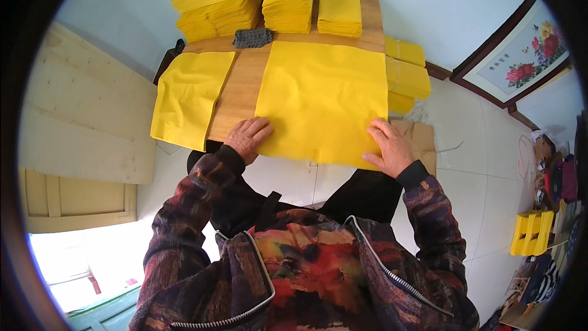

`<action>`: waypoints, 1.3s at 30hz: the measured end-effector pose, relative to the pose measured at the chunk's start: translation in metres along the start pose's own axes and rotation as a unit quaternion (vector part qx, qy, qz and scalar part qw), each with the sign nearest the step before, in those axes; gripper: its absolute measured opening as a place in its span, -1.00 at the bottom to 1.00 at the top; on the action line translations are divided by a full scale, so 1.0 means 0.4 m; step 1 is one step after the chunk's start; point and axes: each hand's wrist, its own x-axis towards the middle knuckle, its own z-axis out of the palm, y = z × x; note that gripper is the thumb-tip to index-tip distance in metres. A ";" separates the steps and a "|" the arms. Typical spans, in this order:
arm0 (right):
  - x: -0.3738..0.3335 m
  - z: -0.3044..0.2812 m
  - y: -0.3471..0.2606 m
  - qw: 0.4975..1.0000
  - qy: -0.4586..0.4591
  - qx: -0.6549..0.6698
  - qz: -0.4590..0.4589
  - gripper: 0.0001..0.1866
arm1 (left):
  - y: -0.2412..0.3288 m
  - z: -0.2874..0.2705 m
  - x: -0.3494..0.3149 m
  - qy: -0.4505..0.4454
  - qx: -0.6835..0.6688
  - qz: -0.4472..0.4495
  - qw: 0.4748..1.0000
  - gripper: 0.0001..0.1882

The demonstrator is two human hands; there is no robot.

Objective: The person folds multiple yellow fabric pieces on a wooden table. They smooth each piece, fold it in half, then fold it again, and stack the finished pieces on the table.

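A large yellow cloth sheet [324, 98] lies spread on the wooden table, its near edge reaching past the table's front. My left hand [248, 138] holds its near left corner, fingers curled over the edge. At the near right corner my right hand [392, 148] grips the sheet, its thumb on the near edge and its fingers on the right side. Soft creases run across the sheet between the hands. To the left rests a smaller, narrower yellow cloth piece [191, 98], which looks folded and hangs slightly over the front edge.
Stacks of folded yellow cloth [288, 0] line the back of the wooden table [239, 95]. A dark grey rolled cloth [252, 38] sits before them. More yellow bundles [409, 78] stand beyond the right edge, near a cardboard box [419, 138]. A framed flower picture [517, 55] leans at right.
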 end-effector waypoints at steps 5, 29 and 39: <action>-0.015 -0.005 -0.001 1.000 -0.015 0.002 -0.021 -0.43 | 0.007 -0.010 -0.025 0.019 -0.041 0.000 0.999 -0.35; 0.024 -0.030 0.114 0.962 -0.073 0.248 0.090 -0.60 | -0.114 -0.044 0.068 -0.042 -0.424 -0.193 0.884 -0.76; 0.030 -0.014 0.102 0.904 -0.012 0.405 0.137 -0.59 | -0.168 -0.086 0.129 -0.161 -0.450 -0.294 0.828 -0.73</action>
